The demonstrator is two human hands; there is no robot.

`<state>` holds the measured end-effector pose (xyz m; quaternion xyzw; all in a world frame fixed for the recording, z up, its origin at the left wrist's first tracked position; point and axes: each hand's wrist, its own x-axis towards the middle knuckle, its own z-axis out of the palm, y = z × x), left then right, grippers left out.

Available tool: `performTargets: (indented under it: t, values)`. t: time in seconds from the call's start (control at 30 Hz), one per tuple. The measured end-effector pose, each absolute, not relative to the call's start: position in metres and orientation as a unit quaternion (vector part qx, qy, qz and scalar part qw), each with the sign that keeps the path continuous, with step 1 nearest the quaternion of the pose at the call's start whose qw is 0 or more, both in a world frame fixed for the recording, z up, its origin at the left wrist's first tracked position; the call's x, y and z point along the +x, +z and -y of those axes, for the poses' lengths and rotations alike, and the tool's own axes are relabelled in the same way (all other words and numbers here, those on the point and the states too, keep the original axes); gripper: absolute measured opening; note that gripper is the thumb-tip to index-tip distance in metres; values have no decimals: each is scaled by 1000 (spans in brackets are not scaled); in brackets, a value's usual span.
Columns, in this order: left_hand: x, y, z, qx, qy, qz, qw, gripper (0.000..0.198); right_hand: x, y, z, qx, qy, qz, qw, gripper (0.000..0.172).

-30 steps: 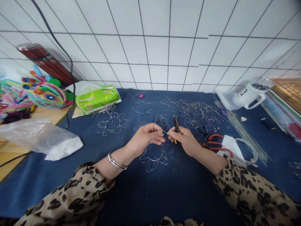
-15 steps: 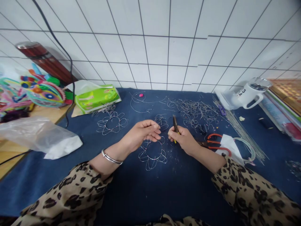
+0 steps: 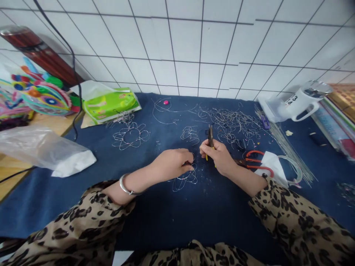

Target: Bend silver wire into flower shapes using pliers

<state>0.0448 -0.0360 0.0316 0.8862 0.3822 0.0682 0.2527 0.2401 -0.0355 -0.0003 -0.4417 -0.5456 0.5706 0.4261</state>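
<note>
My left hand [image 3: 172, 163] lies palm down on a flower-shaped wire frame [image 3: 185, 178] on the blue cloth [image 3: 166, 214], its fingers curled and pinching the wire at the frame's top edge. My right hand [image 3: 219, 157] is closed round small pliers [image 3: 210, 136] with yellow handles, jaws pointing up and away from me, just right of the frame. The two hands are a few centimetres apart. A silver bangle [image 3: 124, 185] sits on my left wrist.
A second wire flower [image 3: 130, 135] and a smaller one [image 3: 190, 135] lie further back. A heap of wire scraps [image 3: 233, 125], red-handled scissors [image 3: 253, 160], straight wires [image 3: 288, 149], a white mug [image 3: 302, 105], a green tissue pack [image 3: 111, 105] and a plastic bag [image 3: 44, 151] surround the hands.
My left hand turned palm down and dropped onto the wire frame. My right hand with the pliers stayed nearly in place. The camera tilted downward.
</note>
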Motion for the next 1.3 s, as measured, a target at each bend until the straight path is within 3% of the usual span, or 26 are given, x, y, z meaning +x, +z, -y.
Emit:
performTargets:
  t: [0.37, 0.67, 1.07, 1.3]
  values:
    - [53, 27, 48, 906, 5, -396, 152, 15, 237, 2, 37, -447, 575, 540, 421, 17]
    - [39, 41, 40, 886, 72, -415, 192, 10, 237, 1, 38, -455, 571, 535, 425, 18]
    - [38, 17, -63, 850, 123, -483, 171, 20, 240, 1, 38, -436, 587, 531, 428, 14]
    - [45, 1, -105, 846, 106, -497, 163, 12, 241, 0, 37, -430, 592, 535, 423, 11]
